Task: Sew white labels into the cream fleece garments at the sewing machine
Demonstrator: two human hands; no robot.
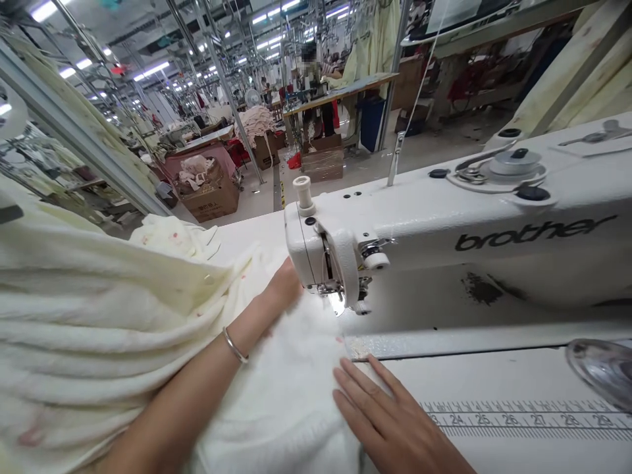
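Observation:
Cream fleece fabric with small pink prints lies under the head of a white sewing machine and spreads left in thick folds. My left hand, below a silver bangle, reaches behind the needle area onto the fabric; the machine head hides its fingers. My right hand rests flat at the fabric's right edge in front of the presser foot, fingers stretched out, the fingertips on the cloth and the machine bed. A lit spot shows at the needle.
A printed ruler strip runs along the table front. At right sits a clear, shiny rounded object. A metal post rises at left. Beyond are cardboard boxes, other work tables and a person at a machine.

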